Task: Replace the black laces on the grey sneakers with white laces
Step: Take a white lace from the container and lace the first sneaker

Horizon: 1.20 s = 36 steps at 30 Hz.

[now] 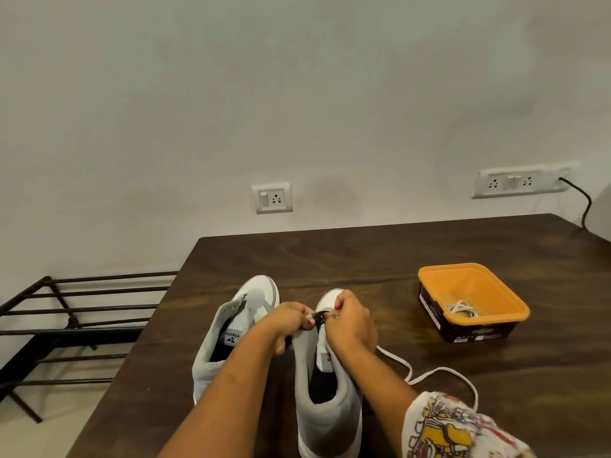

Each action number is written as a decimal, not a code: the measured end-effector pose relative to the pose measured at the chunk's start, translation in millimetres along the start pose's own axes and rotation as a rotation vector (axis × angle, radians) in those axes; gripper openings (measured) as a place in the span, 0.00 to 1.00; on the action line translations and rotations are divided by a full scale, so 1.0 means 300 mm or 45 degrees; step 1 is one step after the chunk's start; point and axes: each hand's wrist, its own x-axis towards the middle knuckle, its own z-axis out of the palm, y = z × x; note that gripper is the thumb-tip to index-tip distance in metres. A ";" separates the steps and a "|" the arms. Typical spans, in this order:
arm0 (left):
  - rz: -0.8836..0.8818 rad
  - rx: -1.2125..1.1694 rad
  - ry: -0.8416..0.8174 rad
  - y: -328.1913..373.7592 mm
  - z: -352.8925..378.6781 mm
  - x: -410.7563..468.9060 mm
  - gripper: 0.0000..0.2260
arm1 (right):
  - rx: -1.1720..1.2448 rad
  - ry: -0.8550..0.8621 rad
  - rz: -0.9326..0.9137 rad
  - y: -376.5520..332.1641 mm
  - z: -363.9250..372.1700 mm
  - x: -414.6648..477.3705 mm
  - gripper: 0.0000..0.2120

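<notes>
**Grey sneaker half-way through its lace swap**

Grey uppers and white toes: two sneakers stand toe-away on the dark wooden table [363,256]. The bare sneaker [231,328], at 9 o'clock of the hands, shows an open tongue and no lace that I can see. The worked sneaker [325,414] sits at 6 o'clock in the view, with both hands meeting over its throat.

The left hand [291,320] has its fingers curled and grips the near flap of that throat. The right hand [350,322] is curled too. Its fingertips seem to pinch the short stretch of black lace [318,320] showing between the two hands, though the exact hold is too small to read.

A white lace [408,370] trails loose from under the right wrist towards 4 o'clock, past a patterned sleeve [446,424]. A second coiled lace [462,309] lies in the orange tub [429,276] at 2 o'clock.

I judge the step in hand to be work at the lower eyelets of this shoe, either drawing out the last black lace or starting the white one. The next move calls for a steady flap and a lace tip fed cleanly through one eyelet without snagging the tongue.
</notes>
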 end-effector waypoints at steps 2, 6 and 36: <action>-0.003 0.032 -0.011 0.001 -0.001 0.000 0.10 | 0.024 -0.013 0.000 0.001 -0.007 0.000 0.05; 0.005 0.077 -0.001 0.008 0.003 -0.001 0.10 | 0.037 -0.015 0.000 -0.001 -0.010 -0.014 0.04; 0.020 0.054 -0.029 0.010 0.013 -0.008 0.13 | 0.288 -0.022 -0.030 0.069 0.022 0.043 0.16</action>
